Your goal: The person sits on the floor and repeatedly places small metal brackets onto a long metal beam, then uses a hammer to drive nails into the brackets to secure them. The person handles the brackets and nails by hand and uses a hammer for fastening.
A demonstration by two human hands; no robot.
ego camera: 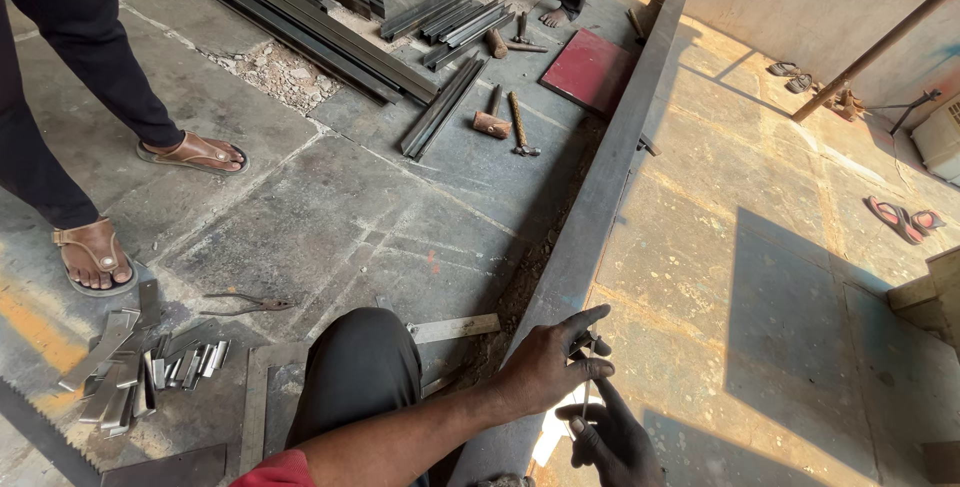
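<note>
A long grey steel beam [600, 197] lies on the stone floor and runs from the far wall down toward me. My left hand [548, 365] rests on the near end of the beam, its fingers spread and its fingertips touching the top of a thin metal pin [587, 392]. My right hand [612, 439], dark with grime, is just below and grips the lower end of that pin, holding it upright against the beam's edge. My bent knee in dark trousers [360, 367] is left of the hands.
A flat steel strip [455, 327] lies by my knee. To the left are pliers [250, 302], a pile of small metal pieces [150, 367] and a saw blade [40, 427]. Hammers [492, 123], angle bars [440, 107] and a red plate [590, 72] lie farther off. A person's sandalled feet [95, 252] stand left.
</note>
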